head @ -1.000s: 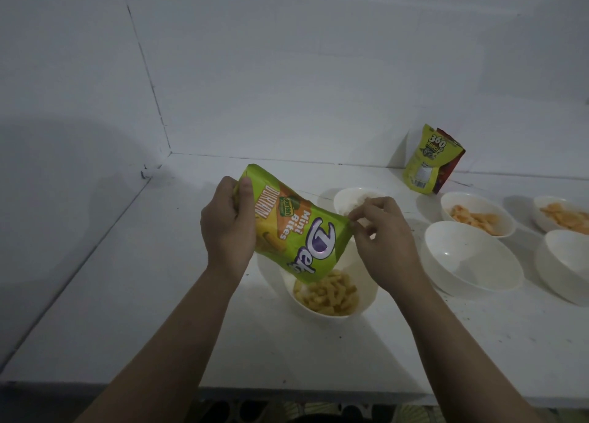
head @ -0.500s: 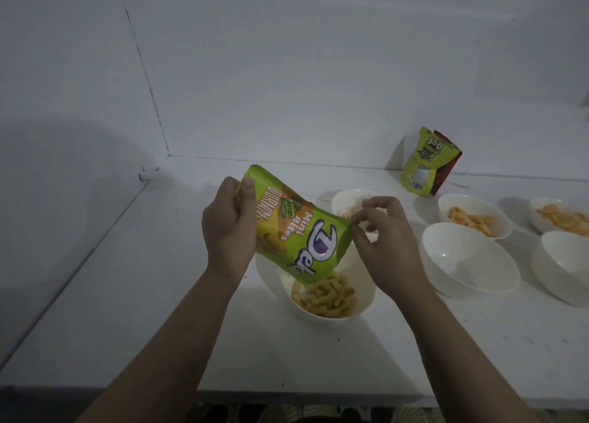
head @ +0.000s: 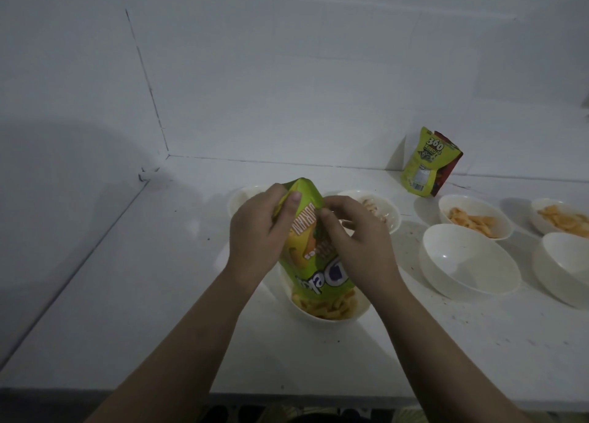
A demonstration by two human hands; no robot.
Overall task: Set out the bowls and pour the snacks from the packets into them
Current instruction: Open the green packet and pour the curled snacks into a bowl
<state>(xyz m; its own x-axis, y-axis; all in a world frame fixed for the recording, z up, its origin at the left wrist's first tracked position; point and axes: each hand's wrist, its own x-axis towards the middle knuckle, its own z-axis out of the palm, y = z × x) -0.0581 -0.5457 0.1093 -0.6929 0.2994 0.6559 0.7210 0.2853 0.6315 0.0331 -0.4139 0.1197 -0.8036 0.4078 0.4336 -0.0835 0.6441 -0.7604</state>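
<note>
Over the front bowl (head: pixel 331 314) of yellow sticks — green packet (head: pixel 314 263) upside down, mouth at the snacks; left hand (head: pixel 258 234) grips its top corner, right hand (head: pixel 357 241) pinches beside it — counter (head: pixel 159 295) below.

Landmark: front bowl (head: pixel 331 311) under upended packet (head: pixel 314 247). Left of it: bare counter (head: pixel 143 279) to the wall. Right: five bowls crowd; nearest empty bowl (head: pixel 468 260). Behind-right: standing packet (head: pixel 428 163).

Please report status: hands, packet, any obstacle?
Both hands, left hand and right hand, grip green packet, inverted over front bowl of snacks. Nothing blocking.
</note>
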